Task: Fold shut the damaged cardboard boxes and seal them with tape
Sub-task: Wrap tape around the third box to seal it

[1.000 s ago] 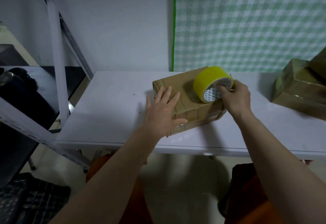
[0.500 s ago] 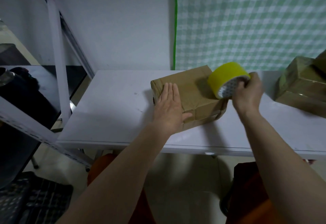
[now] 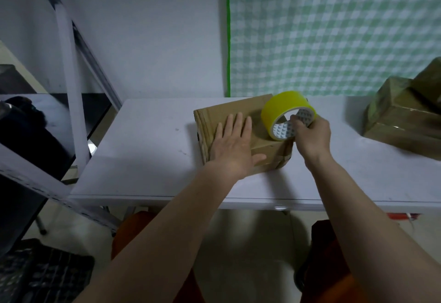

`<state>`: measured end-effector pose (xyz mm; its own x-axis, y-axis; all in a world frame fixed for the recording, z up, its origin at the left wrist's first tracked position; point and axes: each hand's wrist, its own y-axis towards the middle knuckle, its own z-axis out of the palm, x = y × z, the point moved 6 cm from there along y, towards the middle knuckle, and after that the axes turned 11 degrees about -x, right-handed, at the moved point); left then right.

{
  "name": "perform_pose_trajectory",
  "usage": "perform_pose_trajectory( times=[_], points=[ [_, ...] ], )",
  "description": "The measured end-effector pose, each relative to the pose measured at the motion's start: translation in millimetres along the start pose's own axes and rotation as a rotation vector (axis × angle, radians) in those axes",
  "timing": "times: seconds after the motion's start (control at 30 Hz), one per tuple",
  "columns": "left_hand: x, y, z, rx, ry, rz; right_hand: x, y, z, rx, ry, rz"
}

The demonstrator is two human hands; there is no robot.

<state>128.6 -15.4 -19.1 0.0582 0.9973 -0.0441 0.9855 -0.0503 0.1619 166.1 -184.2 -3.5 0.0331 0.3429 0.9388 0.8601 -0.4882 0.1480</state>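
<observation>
A closed cardboard box (image 3: 229, 121) lay on the white desk (image 3: 148, 150), turned at an angle, near the middle of the surface and closer to the back wall than to the front edge. The left hand (image 3: 235, 145) lay flat and open on the box's top, fingers spread, the palm over the near left part of the lid. The right hand (image 3: 311, 135) gripped a roll of yellow tape (image 3: 286, 112), fingers hooked through its core, and the roll stood on edge on the box's right end, tilted toward the person. Old tape bands crossed the box's near right corner.

To the right, well apart from the box, a pile of brown taped packages (image 3: 403, 116) sat at the desk's far right, running out of view. A bare stretch of desk lay between the pile and the right hand. To the left of the box the desk was open right up to its left edge, where a slanted white metal frame (image 3: 69, 83) rose past a dark shelf (image 3: 28, 131) holding indistinct black things. Behind the desk stood a plain wall (image 3: 155, 35) and a green checked cloth (image 3: 334, 30), the box's far corner lying close to them. The front edge of the desk ran just beyond both forearms; below it showed a pale floor (image 3: 250, 255), orange-clad knees (image 3: 133, 231), and a dark crate (image 3: 43, 276) at lower left.
</observation>
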Motion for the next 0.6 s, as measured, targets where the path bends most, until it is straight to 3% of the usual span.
perform_pose_trajectory(
  times=[0.3, 0.6],
  points=[
    [8, -3, 4, -0.044, -0.048, -0.025, 16, 5, -10, -0.03, -0.135, -0.209],
    [7, -3, 4, -0.015, -0.025, -0.023, 6, 36, -30, -0.083, -0.236, -0.296]
  ],
)
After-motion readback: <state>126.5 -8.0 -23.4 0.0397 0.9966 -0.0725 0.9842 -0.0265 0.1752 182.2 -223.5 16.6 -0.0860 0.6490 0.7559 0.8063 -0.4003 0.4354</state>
